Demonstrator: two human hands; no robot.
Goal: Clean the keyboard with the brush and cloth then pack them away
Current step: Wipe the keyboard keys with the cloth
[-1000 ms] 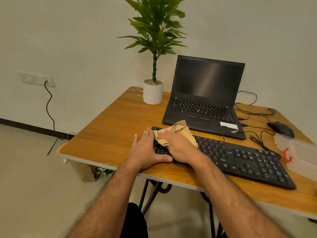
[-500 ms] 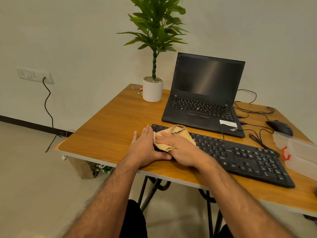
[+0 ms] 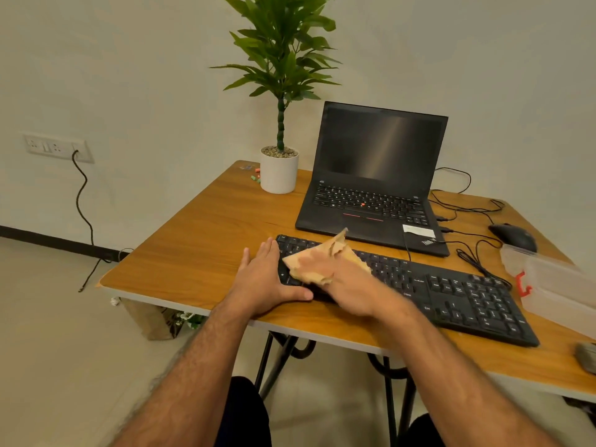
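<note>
A person's right hand (image 3: 351, 285), blurred, presses a tan cloth (image 3: 325, 262) onto the left end of a black keyboard (image 3: 451, 291) on a wooden table (image 3: 200, 246). The left hand (image 3: 264, 282) lies flat against the keyboard's left edge. Behind sit an open black laptop (image 3: 377, 175), a potted plant (image 3: 280, 130), a mouse (image 3: 512, 235) and, at right, a clear plastic box (image 3: 554, 282).

Right hand (image 3: 350, 287) and cloth (image 3: 317, 264) motion-blurred

Pale wall (image 3: 129, 75) w/ socket (image 3: 54, 146), wood table (image 3: 200, 253), beige floor (image 3: 48, 350)
</note>
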